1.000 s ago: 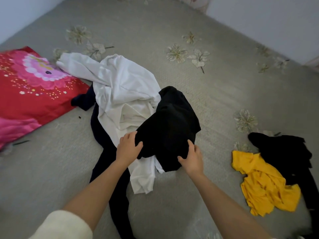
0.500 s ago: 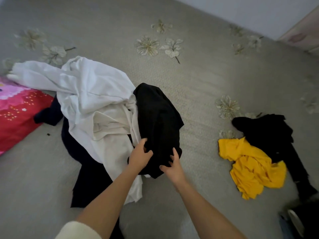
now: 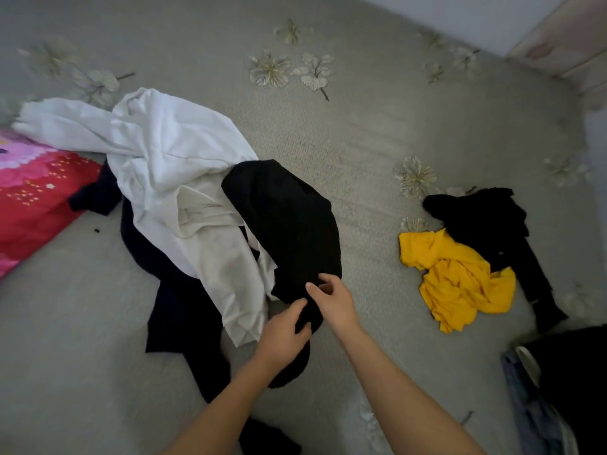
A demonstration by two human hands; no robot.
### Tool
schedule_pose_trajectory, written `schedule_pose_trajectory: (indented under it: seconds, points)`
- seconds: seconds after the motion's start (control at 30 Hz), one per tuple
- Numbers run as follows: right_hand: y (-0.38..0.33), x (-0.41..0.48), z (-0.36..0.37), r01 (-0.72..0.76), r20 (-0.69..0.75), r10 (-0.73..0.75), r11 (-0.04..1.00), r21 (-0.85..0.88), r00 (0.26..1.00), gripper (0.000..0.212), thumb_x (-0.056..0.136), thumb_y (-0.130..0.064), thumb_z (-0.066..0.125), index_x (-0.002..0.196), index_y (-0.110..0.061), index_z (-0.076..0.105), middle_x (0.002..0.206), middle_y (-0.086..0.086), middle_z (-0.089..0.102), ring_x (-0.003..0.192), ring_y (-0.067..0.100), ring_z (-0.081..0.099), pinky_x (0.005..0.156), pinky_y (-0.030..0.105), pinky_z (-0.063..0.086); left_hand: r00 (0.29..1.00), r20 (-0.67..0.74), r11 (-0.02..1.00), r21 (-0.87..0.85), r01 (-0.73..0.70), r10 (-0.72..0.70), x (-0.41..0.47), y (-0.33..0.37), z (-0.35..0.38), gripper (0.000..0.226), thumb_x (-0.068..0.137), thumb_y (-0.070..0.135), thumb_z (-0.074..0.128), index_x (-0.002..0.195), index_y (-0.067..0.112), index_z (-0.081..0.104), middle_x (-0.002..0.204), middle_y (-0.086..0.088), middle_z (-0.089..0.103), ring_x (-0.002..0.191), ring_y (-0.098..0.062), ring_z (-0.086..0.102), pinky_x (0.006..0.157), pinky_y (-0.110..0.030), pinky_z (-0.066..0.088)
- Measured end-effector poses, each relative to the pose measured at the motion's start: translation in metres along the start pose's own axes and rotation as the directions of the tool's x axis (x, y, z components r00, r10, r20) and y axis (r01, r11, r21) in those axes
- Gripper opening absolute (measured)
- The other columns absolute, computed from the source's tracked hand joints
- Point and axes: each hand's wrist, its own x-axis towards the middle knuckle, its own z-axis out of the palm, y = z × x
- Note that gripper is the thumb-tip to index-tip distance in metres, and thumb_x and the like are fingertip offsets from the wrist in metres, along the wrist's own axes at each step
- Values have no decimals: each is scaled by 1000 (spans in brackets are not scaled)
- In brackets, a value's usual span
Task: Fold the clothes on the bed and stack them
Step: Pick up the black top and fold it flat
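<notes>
Cloth of the black garment (image 3: pixel 289 224) bunches between both hands: the left hand (image 3: pixel 285 334) curls its fingers round the near end, and the right hand (image 3: pixel 335 300), just beside it, pinches the same fabric. Beyond and left of them a white garment (image 3: pixel 164 152) lies over a navy garment (image 3: pixel 170 290) on the bed (image 3: pixel 361 142); a yellow garment (image 3: pixel 460 277) sits well right of the right hand.

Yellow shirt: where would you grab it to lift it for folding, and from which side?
Probably pinch the yellow shirt at its near, lower edge, coming from the person's side: that edge lies free on the bed, while its far side meets black clothes.
</notes>
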Motion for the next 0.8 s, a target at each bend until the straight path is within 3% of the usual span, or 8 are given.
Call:
schedule_pose_trajectory:
  seconds: [0.07,0.13,0.23,0.33,0.43,0.57,0.7,0.8]
  points:
    - [-2,-5,1,-18,-27,18,1000,0,999,30,90,-19,58,118,-8,58,110,5,60,107,17,55,93,26,43,1000,0,999,25,-26,26,-7,5,-1,41,93,16,50,133,16,43,92,5,57,80,-5,53,64,-10,34]
    - [1,-13,-1,-32,-47,34,999,33,998,9,89,-14,59,94,-11,65,91,2,63,95,17,58,89,29,48,1000,4,999,30,-24,24,-17,10,0,41,94,16,50,134,17,43,91,11,50,80,0,47,64,-5,35]
    - [4,-29,-18,37,-106,-33,999,36,994,17,90,-10,56,73,-15,58,70,-5,55,79,14,56,70,24,47,1000,24,1000,27,-13,12,-35,20,2,42,93,23,52,134,19,45,108,9,56,98,-3,52,74,-7,34]
    - [4,-52,-56,156,-215,-148,988,19,965,27,90,-8,53,65,-17,48,64,-4,48,66,12,47,57,19,36,999,-6,999,-1,-38,38,-49,31,4,34,92,27,54,124,18,55,105,7,58,99,-8,56,87,-20,45]
    - [-5,-80,-107,308,-307,-290,951,12,906,29,91,-5,49,65,-17,42,64,-2,43,60,10,40,56,23,31,986,-160,999,17,-48,50,-55,47,2,31,92,23,55,120,13,57,107,-1,58,104,-17,57,90,-26,45]
    - [-38,-131,-179,504,-382,-462,864,12,800,26,90,-4,47,68,-18,45,65,-1,43,61,12,39,60,27,36,931,-323,983,124,-137,171,-60,88,-4,53,87,24,60,135,14,42,130,-7,49,121,-21,45,98,-25,36]
    - [-76,-196,-239,644,-268,-636,762,-68,724,24,93,-6,47,72,-19,46,65,0,45,54,9,45,54,15,41,925,-254,927,319,-196,283,-79,153,-1,75,84,34,63,146,20,23,143,-5,32,131,-24,32,106,-34,30]
    - [-93,-241,-271,725,-150,-725,686,-62,672,26,93,-1,45,72,-16,46,63,2,45,43,-2,47,49,12,42,942,-142,926,274,-259,305,-83,172,16,44,89,29,57,130,24,45,134,-4,43,124,-24,42,103,-34,36]
